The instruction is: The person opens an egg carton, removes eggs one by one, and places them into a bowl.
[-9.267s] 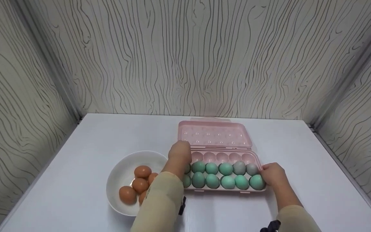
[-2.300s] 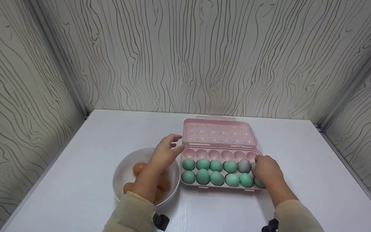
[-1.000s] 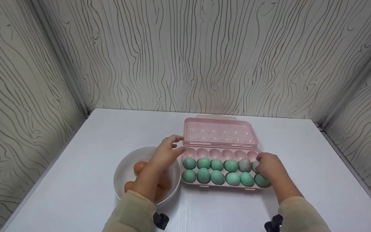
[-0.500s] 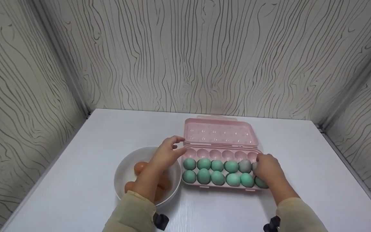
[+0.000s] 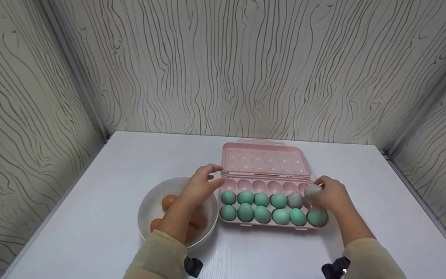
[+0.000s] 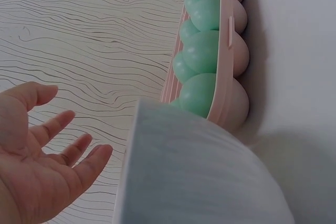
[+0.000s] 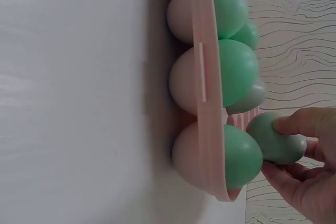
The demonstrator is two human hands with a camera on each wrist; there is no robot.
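My right hand (image 5: 333, 195) pinches a grey-green egg (image 7: 275, 140) between thumb and fingers, raised over the right end of the pink egg carton (image 5: 265, 158). Under it, the last cup of the middle row shows bare pink. The carton lies with its lid back; green eggs (image 5: 262, 214) fill the front row and the rest of the middle row, and the back row's cups are bare. My left hand (image 5: 199, 188) hovers by the carton's left end, above the bowl's edge, fingers spread and holding nothing; the left wrist view shows its bare palm.
A white bowl (image 5: 148, 201) with several brown eggs (image 5: 168, 202) stands left of the carton, partly hidden by the left forearm. Both rest on a white table (image 5: 103, 186), with wood-patterned panels at its back and sides.
Within the last half second, my right hand lifts the grey-green egg out of its cup. Since the oldest frame, my left hand has come off the carton's left end; lately it stays still.
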